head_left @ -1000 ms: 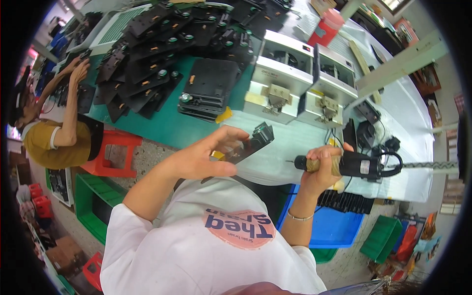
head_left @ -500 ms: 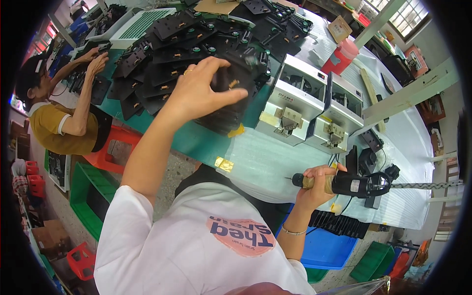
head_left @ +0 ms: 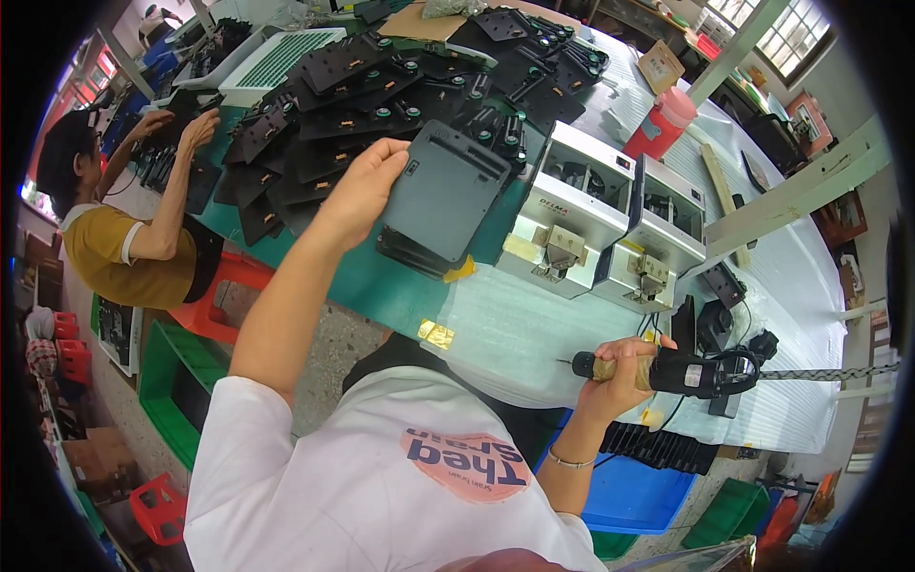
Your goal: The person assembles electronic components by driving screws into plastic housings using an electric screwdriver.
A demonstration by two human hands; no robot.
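My left hand (head_left: 367, 191) is closed on the left edge of a flat dark grey plate (head_left: 443, 195), tilted above a stack of similar black plates (head_left: 415, 253). In my right hand (head_left: 620, 377) is a black electric screwdriver (head_left: 681, 370) with a tan-wrapped grip. Its thin bit points left over the white foam sheet (head_left: 515, 329), and a coiled cord runs off to the right. Two silver box-shaped machines (head_left: 562, 195) stand between my hands, farther back. Behind the left hand lies a large pile of black plates with metal fittings (head_left: 334, 110).
At the left, a co-worker in a mustard shirt (head_left: 133, 253) sits at the green table mat (head_left: 329, 276). A red jug (head_left: 660, 124) stands beyond the machines, near a white post (head_left: 801, 186). Below the right table edge is a blue bin (head_left: 634, 491); a green crate (head_left: 172, 381) sits on the floor.
My left hand has closed on the dark grey plate, now raised and tilted above the stack. The screwdriver in my right hand has shifted slightly. The co-worker's head and hands have moved.
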